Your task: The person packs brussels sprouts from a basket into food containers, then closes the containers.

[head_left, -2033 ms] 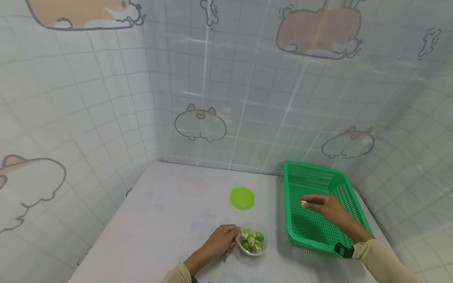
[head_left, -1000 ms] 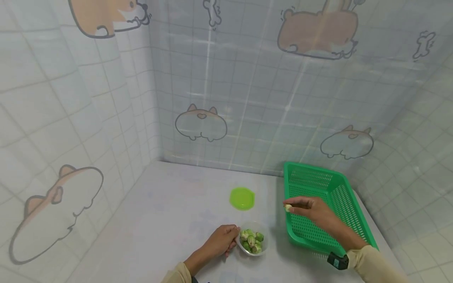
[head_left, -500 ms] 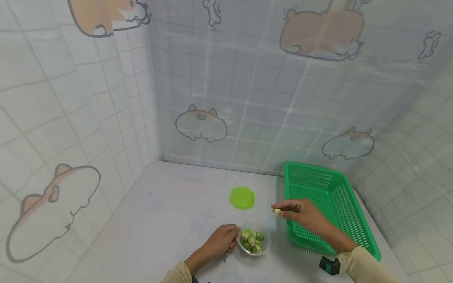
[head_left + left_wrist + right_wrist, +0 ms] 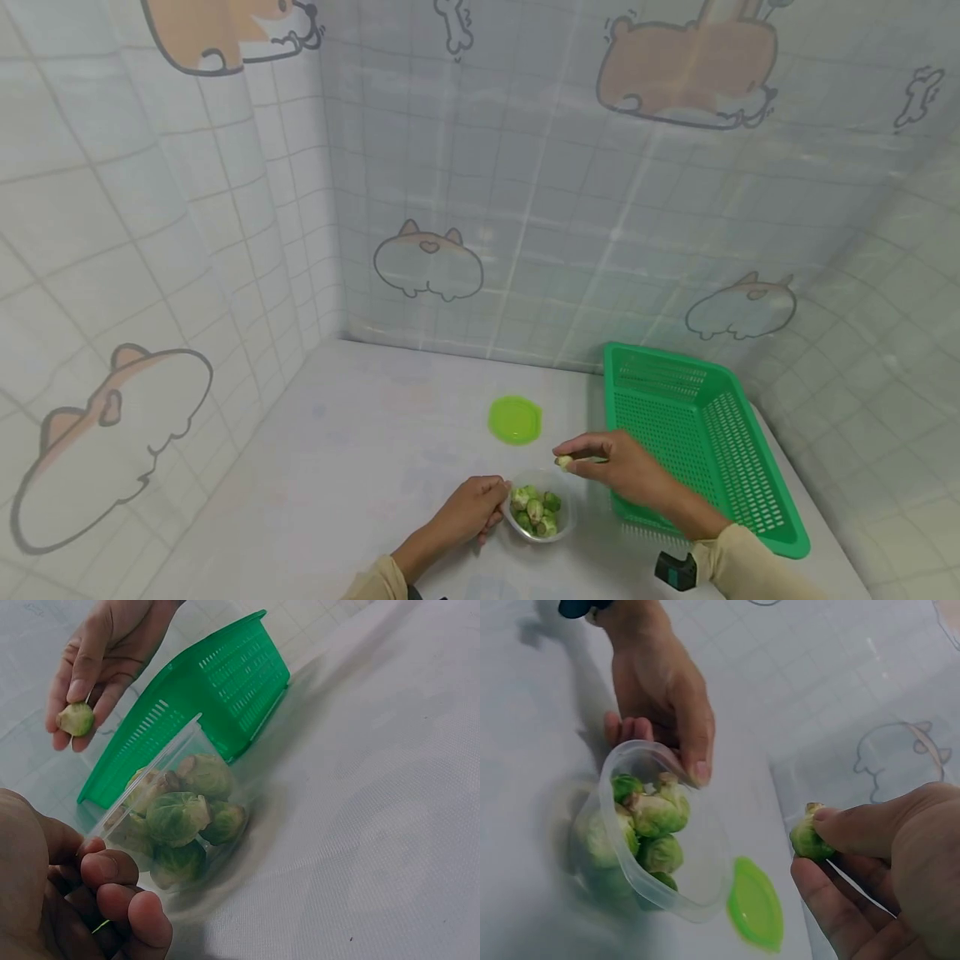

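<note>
A clear plastic tub (image 4: 705, 870) holding several Brussels sprouts (image 4: 535, 508) stands on the table. My left hand (image 4: 471, 507) pinches the tub's rim from the left, thumb outside in the right wrist view and fingers curled beside the wall. Between the thumb and fingertips of my right hand (image 4: 618, 467) is a single Brussels sprout (image 4: 810, 836). That hand is just above and right of the tub, apart from it. In the left wrist view the held sprout (image 4: 76, 719) shows beyond the tub, its cut end turned outward.
A green slotted basket (image 4: 750, 450) stands at the right of the table, its near-left part behind my right forearm. A lime-green lid (image 4: 514, 420) lies flat behind the tub. Patterned sheeting (image 4: 480, 183) hangs round the table's back and sides.
My right hand has moved left with the sprout, from over the green basket to near the tub. The left hand stays on the tub's rim.
</note>
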A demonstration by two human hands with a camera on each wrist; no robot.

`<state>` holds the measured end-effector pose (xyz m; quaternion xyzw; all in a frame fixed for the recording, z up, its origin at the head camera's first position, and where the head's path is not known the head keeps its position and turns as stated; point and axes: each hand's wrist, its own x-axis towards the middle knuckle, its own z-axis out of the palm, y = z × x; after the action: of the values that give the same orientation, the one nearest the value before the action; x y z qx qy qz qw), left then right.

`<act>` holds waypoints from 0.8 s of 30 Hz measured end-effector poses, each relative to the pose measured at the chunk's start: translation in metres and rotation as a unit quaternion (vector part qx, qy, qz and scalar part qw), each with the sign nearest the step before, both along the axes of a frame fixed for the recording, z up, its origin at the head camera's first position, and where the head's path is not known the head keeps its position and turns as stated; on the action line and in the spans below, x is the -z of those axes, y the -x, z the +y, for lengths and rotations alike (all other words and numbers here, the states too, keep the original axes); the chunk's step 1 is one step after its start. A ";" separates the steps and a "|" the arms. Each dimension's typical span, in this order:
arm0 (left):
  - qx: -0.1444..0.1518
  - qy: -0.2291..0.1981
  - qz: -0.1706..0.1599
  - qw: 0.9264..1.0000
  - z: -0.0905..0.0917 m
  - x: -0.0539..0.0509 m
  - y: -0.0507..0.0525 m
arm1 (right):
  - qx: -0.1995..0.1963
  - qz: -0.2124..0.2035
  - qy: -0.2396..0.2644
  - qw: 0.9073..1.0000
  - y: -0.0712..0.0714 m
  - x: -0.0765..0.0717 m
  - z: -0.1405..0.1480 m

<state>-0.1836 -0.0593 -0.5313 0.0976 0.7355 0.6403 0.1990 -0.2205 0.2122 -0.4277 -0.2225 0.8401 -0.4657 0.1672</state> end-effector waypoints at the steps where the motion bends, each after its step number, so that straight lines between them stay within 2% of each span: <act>1: 0.000 0.001 0.001 1.000 0.000 0.000 0.000 | -0.001 0.001 -0.002 1.000 -0.001 0.002 -0.002; 6: 0.000 0.003 0.004 1.000 0.001 0.003 0.001 | -0.011 0.020 -0.009 1.000 -0.003 0.011 -0.011; 14: -0.001 -0.003 0.008 1.000 0.002 0.009 0.000 | -0.022 0.073 -0.055 0.996 -0.007 0.027 -0.025; 24: 0.002 -0.007 0.011 1.000 0.001 0.010 0.000 | -0.026 0.106 -0.096 0.989 -0.010 0.037 -0.038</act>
<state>-0.1835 -0.0580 -0.5414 0.1070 0.7327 0.6442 0.1914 -0.2108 0.1741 -0.4644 -0.2753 0.8878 -0.3522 0.1096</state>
